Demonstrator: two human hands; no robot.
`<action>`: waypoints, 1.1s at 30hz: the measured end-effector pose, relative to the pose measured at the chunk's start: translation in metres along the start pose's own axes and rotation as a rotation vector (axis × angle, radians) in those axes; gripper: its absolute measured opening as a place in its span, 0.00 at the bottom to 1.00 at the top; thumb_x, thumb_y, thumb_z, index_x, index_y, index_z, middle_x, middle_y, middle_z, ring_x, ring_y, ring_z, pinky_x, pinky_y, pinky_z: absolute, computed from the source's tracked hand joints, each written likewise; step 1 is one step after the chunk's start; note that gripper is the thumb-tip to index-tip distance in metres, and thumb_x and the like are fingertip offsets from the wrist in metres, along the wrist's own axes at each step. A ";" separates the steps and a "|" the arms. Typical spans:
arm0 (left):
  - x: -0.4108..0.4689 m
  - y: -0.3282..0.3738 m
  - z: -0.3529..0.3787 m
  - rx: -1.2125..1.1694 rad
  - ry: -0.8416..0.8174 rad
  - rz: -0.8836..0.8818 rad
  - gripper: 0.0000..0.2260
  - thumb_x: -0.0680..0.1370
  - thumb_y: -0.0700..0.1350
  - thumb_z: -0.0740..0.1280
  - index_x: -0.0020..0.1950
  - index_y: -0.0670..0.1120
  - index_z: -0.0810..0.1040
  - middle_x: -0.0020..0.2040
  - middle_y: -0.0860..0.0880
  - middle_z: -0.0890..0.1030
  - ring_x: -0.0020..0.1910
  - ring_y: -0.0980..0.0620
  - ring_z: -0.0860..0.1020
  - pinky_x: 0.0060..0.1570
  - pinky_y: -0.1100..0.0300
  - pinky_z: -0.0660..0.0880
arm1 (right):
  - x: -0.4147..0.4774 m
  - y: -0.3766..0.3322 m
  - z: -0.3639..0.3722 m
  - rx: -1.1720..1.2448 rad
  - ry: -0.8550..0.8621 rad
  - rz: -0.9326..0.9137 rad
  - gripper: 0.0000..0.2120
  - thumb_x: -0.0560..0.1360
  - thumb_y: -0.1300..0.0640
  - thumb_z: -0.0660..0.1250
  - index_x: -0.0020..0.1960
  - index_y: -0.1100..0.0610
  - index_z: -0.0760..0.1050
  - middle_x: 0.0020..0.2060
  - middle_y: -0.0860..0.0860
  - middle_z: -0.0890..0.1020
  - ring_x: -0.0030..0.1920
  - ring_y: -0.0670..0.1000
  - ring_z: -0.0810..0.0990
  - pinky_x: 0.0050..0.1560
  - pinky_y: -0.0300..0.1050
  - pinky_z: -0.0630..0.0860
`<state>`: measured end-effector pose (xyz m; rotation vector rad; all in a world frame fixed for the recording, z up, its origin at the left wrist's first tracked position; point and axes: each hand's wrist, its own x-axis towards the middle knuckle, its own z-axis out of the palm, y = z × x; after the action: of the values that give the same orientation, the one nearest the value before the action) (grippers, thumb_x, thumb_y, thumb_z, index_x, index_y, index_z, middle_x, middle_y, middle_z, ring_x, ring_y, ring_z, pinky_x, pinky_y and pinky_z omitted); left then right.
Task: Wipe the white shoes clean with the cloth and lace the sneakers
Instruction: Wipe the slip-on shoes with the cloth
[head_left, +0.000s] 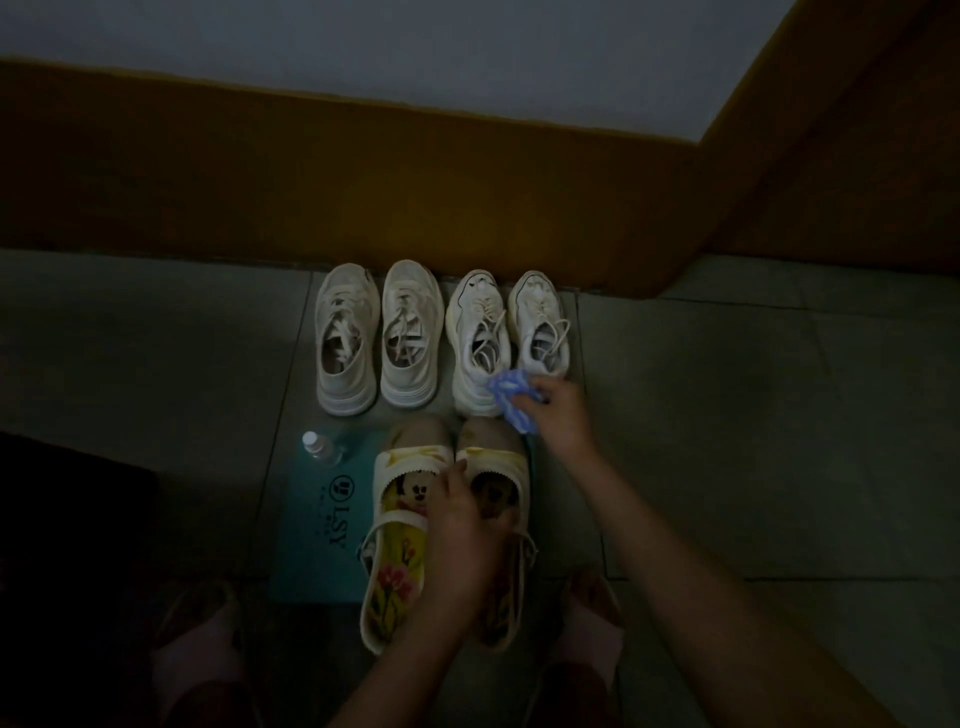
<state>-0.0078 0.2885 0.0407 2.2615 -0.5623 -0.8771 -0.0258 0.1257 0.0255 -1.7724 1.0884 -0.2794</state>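
Two pairs of white laced sneakers stand in a row by the wall: one pair (379, 338) on the left, the other pair (506, 338) on the right. In front of them lies a pair of white strap shoes (400, 525) with cartoon insoles. My right hand (558, 413) grips a blue-and-white cloth (511, 397) at the heel of the right sneaker pair. My left hand (457, 525) reaches down between the two strap shoes, its fingers lying over their inner edges; how it grips is too dark to tell.
A small clear bottle (319, 447) with a white cap lies on a teal box lid (317, 530) left of the strap shoes. The floor is grey tile. A brown skirting wall (363, 197) runs behind the shoes. My feet in slippers (197, 654) show at the bottom.
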 end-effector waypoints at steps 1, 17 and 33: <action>-0.002 0.001 0.004 0.052 0.023 0.015 0.35 0.72 0.49 0.70 0.74 0.44 0.57 0.72 0.44 0.61 0.69 0.46 0.63 0.66 0.56 0.64 | 0.000 0.002 0.009 -0.047 -0.037 -0.035 0.15 0.73 0.63 0.69 0.31 0.51 0.70 0.27 0.46 0.70 0.30 0.42 0.68 0.34 0.38 0.65; -0.009 -0.002 0.025 0.159 0.016 -0.033 0.39 0.73 0.52 0.69 0.75 0.44 0.50 0.74 0.44 0.56 0.71 0.45 0.61 0.67 0.56 0.63 | -0.015 0.031 0.020 -0.116 -0.060 -0.099 0.08 0.69 0.61 0.74 0.37 0.66 0.78 0.40 0.57 0.76 0.46 0.53 0.76 0.51 0.47 0.71; -0.007 -0.007 0.029 0.149 0.085 -0.024 0.33 0.74 0.49 0.68 0.74 0.44 0.56 0.71 0.44 0.62 0.68 0.46 0.65 0.66 0.56 0.65 | -0.016 0.036 0.028 0.055 0.084 0.114 0.10 0.67 0.71 0.71 0.48 0.69 0.79 0.46 0.62 0.80 0.44 0.52 0.76 0.45 0.41 0.71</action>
<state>-0.0317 0.2854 0.0223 2.4314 -0.5798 -0.7693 -0.0374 0.1520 -0.0136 -1.6556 1.2263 -0.3135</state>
